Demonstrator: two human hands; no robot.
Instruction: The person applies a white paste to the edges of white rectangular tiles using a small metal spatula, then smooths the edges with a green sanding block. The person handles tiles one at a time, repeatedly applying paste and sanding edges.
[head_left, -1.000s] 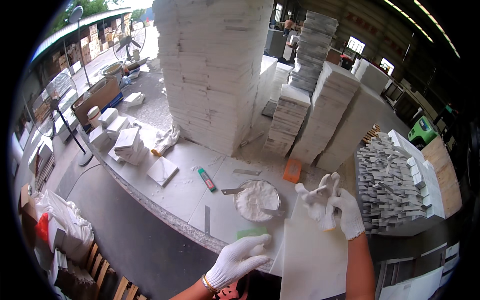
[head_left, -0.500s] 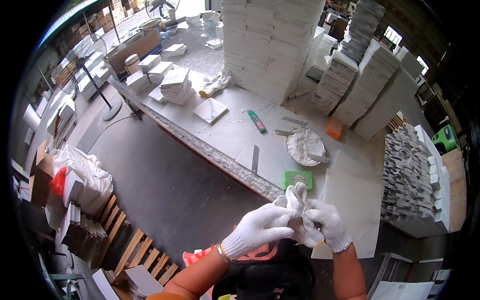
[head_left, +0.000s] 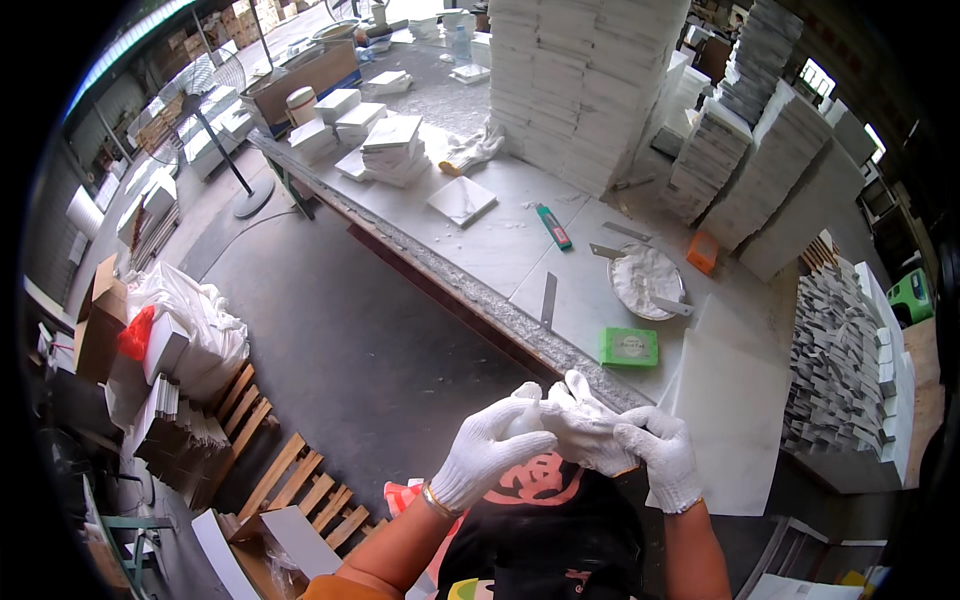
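Observation:
White knit gloves cover both my hands, held in front of my body at the table's near edge. A loose white glove (head_left: 592, 430) hangs between them, its fingers pointing up and away. My right hand (head_left: 664, 455) is closed, pinching the loose glove's right side between thumb and fingers. On its other side, my left hand (head_left: 488, 450) curves thumb and fingers around something pale that I cannot make out. Beyond the hands, a green box (head_left: 629, 348) lies on the table, with a round dish of white powder (head_left: 640, 278) behind it.
The stone-topped table (head_left: 480, 255) bears metal strips (head_left: 549, 300), a green-and-red tool (head_left: 553, 228), an orange box (head_left: 702, 252) and white tiles (head_left: 462, 201). Tall tile stacks (head_left: 585, 90) stand at its back. White sheets (head_left: 735, 400) lie at right; wooden pallets (head_left: 300, 485) are on the floor at left.
My left hand has drawn left, and its thumb and index finger are wider apart. The loose glove lies more spread between the hands. The whole view has shifted, moving the table rightward in it.

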